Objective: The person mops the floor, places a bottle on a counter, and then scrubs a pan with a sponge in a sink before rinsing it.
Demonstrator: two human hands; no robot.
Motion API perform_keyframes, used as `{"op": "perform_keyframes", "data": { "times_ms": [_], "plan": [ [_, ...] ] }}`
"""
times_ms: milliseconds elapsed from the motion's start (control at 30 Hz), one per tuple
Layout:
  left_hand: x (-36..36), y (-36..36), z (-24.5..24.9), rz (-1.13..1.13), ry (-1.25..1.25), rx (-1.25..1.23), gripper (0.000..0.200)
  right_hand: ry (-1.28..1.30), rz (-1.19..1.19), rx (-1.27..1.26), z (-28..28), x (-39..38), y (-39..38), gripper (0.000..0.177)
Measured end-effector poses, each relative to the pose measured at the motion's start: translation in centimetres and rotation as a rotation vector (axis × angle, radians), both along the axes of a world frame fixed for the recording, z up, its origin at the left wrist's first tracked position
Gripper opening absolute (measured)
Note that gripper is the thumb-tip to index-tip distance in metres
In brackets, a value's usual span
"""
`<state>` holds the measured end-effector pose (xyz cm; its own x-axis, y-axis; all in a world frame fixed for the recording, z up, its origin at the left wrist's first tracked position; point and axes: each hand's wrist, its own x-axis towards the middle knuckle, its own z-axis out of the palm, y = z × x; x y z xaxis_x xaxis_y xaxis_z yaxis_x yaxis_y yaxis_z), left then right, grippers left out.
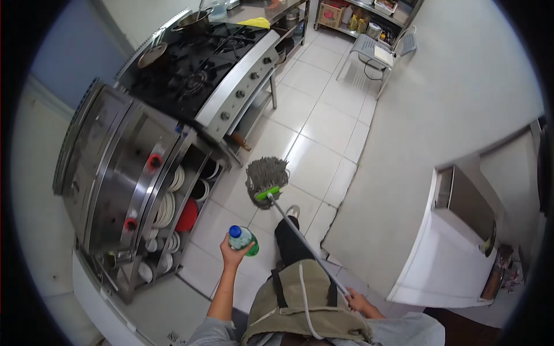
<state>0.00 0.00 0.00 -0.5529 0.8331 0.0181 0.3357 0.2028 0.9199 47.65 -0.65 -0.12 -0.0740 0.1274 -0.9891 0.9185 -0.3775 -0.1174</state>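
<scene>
A kitchen aisle, seen from my head camera: my left hand [232, 252] is wrapped around a small plastic bottle [243, 238] with a blue cap and green liquid, held upright above the tiled floor [323, 130], just to the right of the steel cabinet's near end. My right hand [358, 301] is closed on the near end of a mop handle [304, 243], which runs from my hip away and to the left. The grey string mop head [265, 175] rests on the tiles beyond my shoe [293, 211], fixed by a green clamp [267, 194], close to the foot of the gas range [199, 72].

To the left, the steel cabinet [115, 164] has two red knobs, and below it open shelves carry stacked white plates [166, 206] and one red plate [188, 217]. A frying pan [152, 55] sits at the range's left edge, a yellow cloth [254, 22] lies on the far worktop. A grey chair [378, 51] stands at the far right by the wall, well apart from the mop. A white counter [444, 262] fills the near right. I wear an olive apron [303, 297].
</scene>
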Motion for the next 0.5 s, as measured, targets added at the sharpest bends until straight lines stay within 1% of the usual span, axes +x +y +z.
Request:
{"op": "perform_keyframes", "data": {
  "times_ms": [67,100,167,200,267,300,333,367,400,433,467,500],
  "plan": [
    [-0.3,0.3,-0.1,0.234,-0.100,0.074,0.046,0.203,0.151,0.723,-4.1,0.9,1.5,0.051],
    [2.7,-11.7,3.3,0.250,-0.088,0.031,0.046,0.191,0.129,0.641,-2.3,2.6,-8.4,0.047],
    [4.4,-16.6,4.1,0.471,-0.110,0.035,0.048,0.157,0.133,0.611,-2.6,-0.8,-6.7,0.043],
    [5.7,-18.6,5.4,0.529,-0.111,0.048,0.049,0.138,0.157,0.612,-3.5,-1.6,-5.9,0.042],
    [7.3,-23.9,6.0,0.586,-0.095,0.026,0.050,0.252,0.152,0.777,-8.5,-3.7,-4.5,0.043],
    [8.1,-26.2,6.0,0.632,-0.083,0.007,0.050,0.204,0.217,0.733,-7.5,-6.4,-3.1,0.044],
    [8.8,-28.2,6.2,0.627,-0.108,-0.040,0.051,0.439,0.272,0.949,-14.6,-6.6,-2.6,0.044],
    [10.1,-29.5,6.9,0.652,-0.110,-0.045,0.051,0.289,0.272,0.851,-11.9,-9.7,-1.2,0.048],
    [11.1,-30.4,8.1,0.624,-0.075,-0.063,0.051,0.314,0.156,0.775,-12.5,-11.9,-0.2,0.047],
    [12.1,-31.4,8.9,0.592,-0.045,-0.090,0.051,0.221,0.043,0.593,-8.2,-13.9,0.4,0.047],
    [13.3,-32.2,9.2,0.608,-0.024,-0.073,0.051,0.124,-0.070,0.414,-3.9,-15.2,0.9,0.047],
    [14.2,-32.7,9.3,0.637,-0.015,-0.047,0.051,0.143,-0.119,0.381,-6.2,-14.5,1.2,0.047]
  ]
}}
